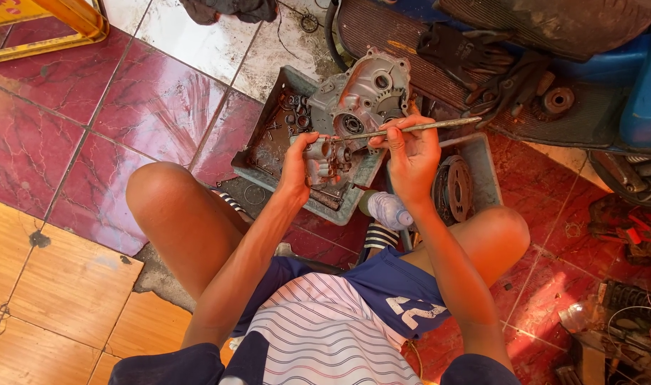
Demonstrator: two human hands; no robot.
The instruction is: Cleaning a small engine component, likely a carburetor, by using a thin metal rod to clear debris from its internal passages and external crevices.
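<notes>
The left hand [299,162] is closed round a small metal part [318,158], fingers wrapped on its near side, thumb on top. The part is a chunky grey casting w/ rounded bores and a few brassy bits, greasy and dull (finer detail is too small to make out). It is held up above the front edge of a shallow grey tray [262,165] on the floor.

The right hand [411,157] pinches a thin metal rod [411,129] between thumb and fingers, gripping it approx. mid-length; the rod lies nearly level, its left tip at the part, its other end pointing right.

In the tray behind the part sits a big engine cover [364,93], silver-grey w/ round holes, plus loose rings and small bits. A second tray [482,160] to the right holds a dark round clutch disc [454,189]. A plastic bottle [386,209] lies between the knees. Black gloves [475,64] rest on the scooter footboard [382,32].
</notes>
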